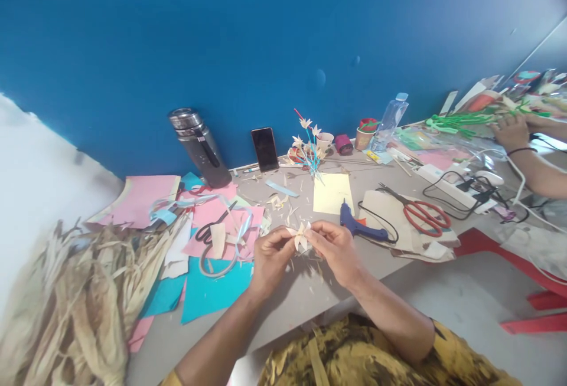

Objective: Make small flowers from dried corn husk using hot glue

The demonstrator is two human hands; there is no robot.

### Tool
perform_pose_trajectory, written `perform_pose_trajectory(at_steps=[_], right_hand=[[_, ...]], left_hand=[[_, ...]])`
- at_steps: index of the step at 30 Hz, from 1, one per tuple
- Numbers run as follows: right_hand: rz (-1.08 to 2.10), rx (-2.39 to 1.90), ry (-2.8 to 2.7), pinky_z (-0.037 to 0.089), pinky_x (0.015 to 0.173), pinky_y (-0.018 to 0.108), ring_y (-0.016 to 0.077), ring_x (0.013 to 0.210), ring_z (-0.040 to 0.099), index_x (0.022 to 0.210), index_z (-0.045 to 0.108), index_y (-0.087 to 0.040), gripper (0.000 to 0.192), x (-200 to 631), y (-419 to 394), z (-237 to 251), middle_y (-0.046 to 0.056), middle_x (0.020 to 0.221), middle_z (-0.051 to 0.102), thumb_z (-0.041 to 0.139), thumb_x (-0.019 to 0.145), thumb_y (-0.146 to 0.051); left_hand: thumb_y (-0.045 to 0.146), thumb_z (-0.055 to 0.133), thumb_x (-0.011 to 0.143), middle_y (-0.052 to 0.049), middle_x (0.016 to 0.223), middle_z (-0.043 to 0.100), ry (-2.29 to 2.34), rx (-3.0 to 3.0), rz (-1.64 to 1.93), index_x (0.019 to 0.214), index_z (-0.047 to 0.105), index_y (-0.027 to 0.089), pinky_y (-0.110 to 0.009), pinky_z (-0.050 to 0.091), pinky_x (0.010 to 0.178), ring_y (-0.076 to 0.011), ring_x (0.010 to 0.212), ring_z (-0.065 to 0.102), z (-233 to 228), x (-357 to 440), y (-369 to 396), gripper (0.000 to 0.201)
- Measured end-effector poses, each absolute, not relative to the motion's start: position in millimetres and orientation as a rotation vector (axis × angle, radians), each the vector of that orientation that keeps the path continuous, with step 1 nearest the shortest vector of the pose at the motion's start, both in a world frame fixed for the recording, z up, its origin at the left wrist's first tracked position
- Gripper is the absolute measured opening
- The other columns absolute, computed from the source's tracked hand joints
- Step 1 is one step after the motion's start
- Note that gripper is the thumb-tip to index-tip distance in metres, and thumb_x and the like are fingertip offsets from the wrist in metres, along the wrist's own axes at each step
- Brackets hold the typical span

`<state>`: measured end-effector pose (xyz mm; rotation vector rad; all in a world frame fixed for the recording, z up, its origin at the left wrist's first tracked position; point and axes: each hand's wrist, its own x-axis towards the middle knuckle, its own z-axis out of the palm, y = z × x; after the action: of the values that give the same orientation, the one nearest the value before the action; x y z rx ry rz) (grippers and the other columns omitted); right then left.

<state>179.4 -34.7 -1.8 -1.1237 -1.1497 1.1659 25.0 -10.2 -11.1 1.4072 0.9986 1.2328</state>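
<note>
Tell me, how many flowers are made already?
Several finished husk flowers stand on stems by the wall. One more small flower is pinched between the left hand and right hand, without a stem. A big pile of dried husks lies unused.

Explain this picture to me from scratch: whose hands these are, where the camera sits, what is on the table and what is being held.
There is no machine here. The camera is worn on a person's head and looks down, so the two bare arms rising from the bottom edge are that person's own. The left hand and right hand together pinch a small pale flower made of dried husk strips, just above the grey table.

On the table lie a blue glue gun, red scissors, black scissors, a yellow paper, pink and blue sheets and ribbon. A heap of dry husks fills the left. By the blue wall stand a flask, a phone and finished flowers.

The arm at the far right belongs to another person.
</note>
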Motion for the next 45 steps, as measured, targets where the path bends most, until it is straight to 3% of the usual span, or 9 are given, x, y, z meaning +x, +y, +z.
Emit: perform_pose_trajectory(at_steps=[6, 12, 19, 25, 29, 35, 45], right_hand=[[1.186, -1.120, -1.098, 0.032, 0.051, 0.022, 0.0098, 0.055, 0.038, 0.077, 0.070, -0.018, 0.027, 174.3, -36.8, -2.8, -0.004, 0.060, 0.048, 0.070, 0.086, -0.043], [1.139, -1.133, -1.099, 0.042, 0.060, 0.023, 0.0132, 0.065, 0.052, 0.080, 0.071, -0.017, 0.020, 167.6, -35.6, -4.7, 0.000, 0.072, 0.063, 0.076, 0.079, -0.036], [1.041, -1.136, -1.087, 0.039, 0.057, 0.023, 0.0123, 0.063, 0.049, 0.072, 0.065, -0.017, 0.018, 162.5, -31.1, -13.5, -0.002, 0.067, 0.059, 0.073, 0.079, -0.032], [0.968, -1.149, -1.119, 0.037, 0.055, 0.022, 0.0109, 0.060, 0.047, 0.073, 0.064, -0.017, 0.019, 166.1, -33.0, -13.2, -0.003, 0.065, 0.055, 0.069, 0.085, -0.031], [1.017, -1.085, -1.131, 0.045, 0.056, 0.023, 0.0120, 0.058, 0.054, 0.075, 0.064, -0.018, 0.018, 168.1, -36.4, -5.0, -0.002, 0.066, 0.061, 0.069, 0.086, -0.031], [1.137, -0.967, -1.146, 0.055, 0.062, 0.028, 0.0160, 0.059, 0.066, 0.079, 0.065, -0.019, 0.016, 166.8, -39.9, 0.7, 0.000, 0.068, 0.067, 0.068, 0.089, -0.031], [0.975, -0.961, -1.196, 0.057, 0.059, 0.026, 0.0142, 0.060, 0.070, 0.082, 0.066, -0.019, 0.013, 163.4, -41.4, -5.2, 0.000, 0.080, 0.062, 0.068, 0.090, -0.028]], left_hand=[[0.030, 0.073, 0.079, 0.001, 0.063, 0.060, 0.991, 1.392, 1.261, 0.074, 0.074, 0.018, -0.024, 0.040, 0.058, -0.0120, 0.059, 0.050, -11.2, 24.7, -9.1, 0.013], [0.025, 0.070, 0.079, 0.000, 0.068, 0.062, 1.073, 1.399, 1.293, 0.073, 0.073, 0.017, -0.025, 0.042, 0.063, -0.0134, 0.064, 0.053, -14.1, 27.1, -10.9, 0.010], [0.019, 0.066, 0.079, 0.001, 0.066, 0.059, 1.130, 1.503, 1.341, 0.070, 0.071, 0.018, -0.024, 0.039, 0.062, -0.0127, 0.065, 0.051, -16.3, 29.1, -11.0, 0.011], [0.029, 0.071, 0.080, 0.000, 0.063, 0.060, 0.977, 1.398, 1.178, 0.076, 0.076, 0.018, -0.024, 0.040, 0.059, -0.0120, 0.060, 0.051, -5.2, 22.6, -8.4, 0.013], [0.037, 0.077, 0.078, -0.001, 0.060, 0.061, 0.876, 1.198, 1.039, 0.072, 0.076, 0.015, -0.025, 0.041, 0.057, -0.0114, 0.056, 0.052, -7.4, 18.7, -2.6, 0.022], [0.037, 0.091, 0.061, -0.002, 0.061, 0.064, 0.755, 0.878, 0.907, 0.066, 0.074, 0.013, -0.023, 0.040, 0.053, -0.0083, 0.050, 0.051, -12.0, 19.1, 1.9, 0.029], [0.033, 0.091, 0.064, 0.003, 0.056, 0.057, 0.700, 0.851, 0.965, 0.071, 0.071, 0.015, -0.020, 0.039, 0.055, -0.0065, 0.051, 0.048, -11.9, 23.5, -4.0, 0.028]])
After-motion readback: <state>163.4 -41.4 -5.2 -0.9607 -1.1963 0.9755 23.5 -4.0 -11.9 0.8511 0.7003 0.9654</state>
